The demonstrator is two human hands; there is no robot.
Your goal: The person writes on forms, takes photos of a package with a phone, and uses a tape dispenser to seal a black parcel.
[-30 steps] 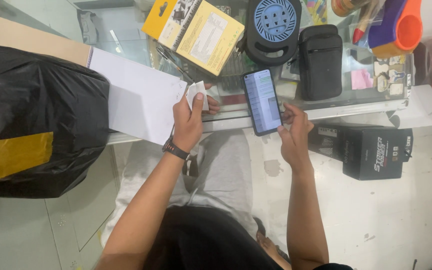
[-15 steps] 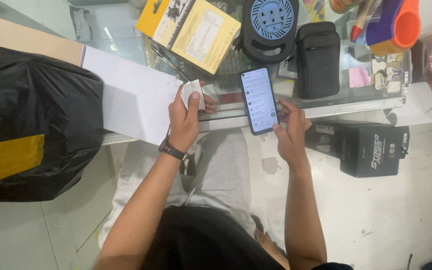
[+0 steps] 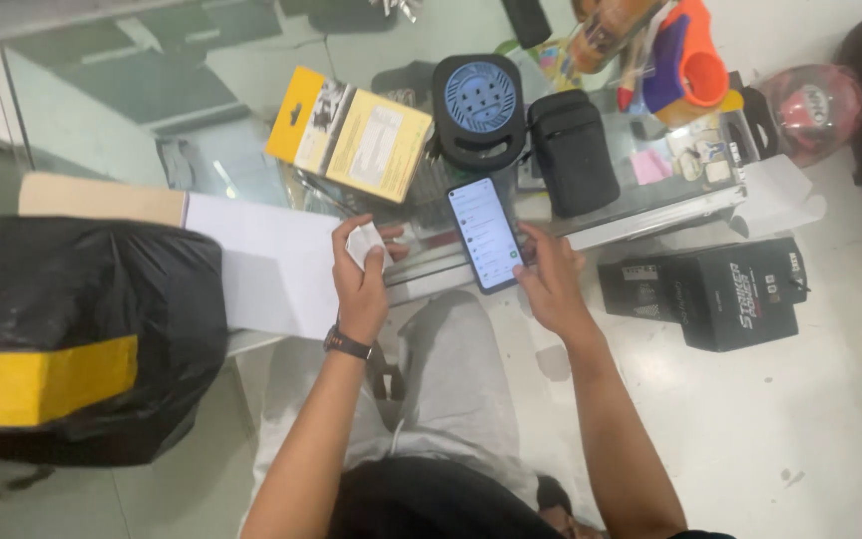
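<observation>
My left hand (image 3: 362, 282) is closed around a small white crumpled paper (image 3: 362, 243) above the edge of a glass counter (image 3: 202, 110). A dark watch sits on that wrist. My right hand (image 3: 549, 277) grips the lower right edge of a smartphone (image 3: 486, 234), whose lit screen faces up and leans over the counter's front edge. A white box (image 3: 266, 262) lies just left of my left hand.
A large black bag with a yellow stripe (image 3: 62, 334) fills the left. On the counter sit a yellow and white package (image 3: 351, 132), a round black and blue device (image 3: 479, 97), a black pouch (image 3: 576, 150) and colourful items (image 3: 680, 60). A black carton (image 3: 720, 292) stands on the floor.
The view has shifted, so everything sits lower and more to the right in frame. Both hands keep their hold; my left hand has lifted the white paper slightly.
</observation>
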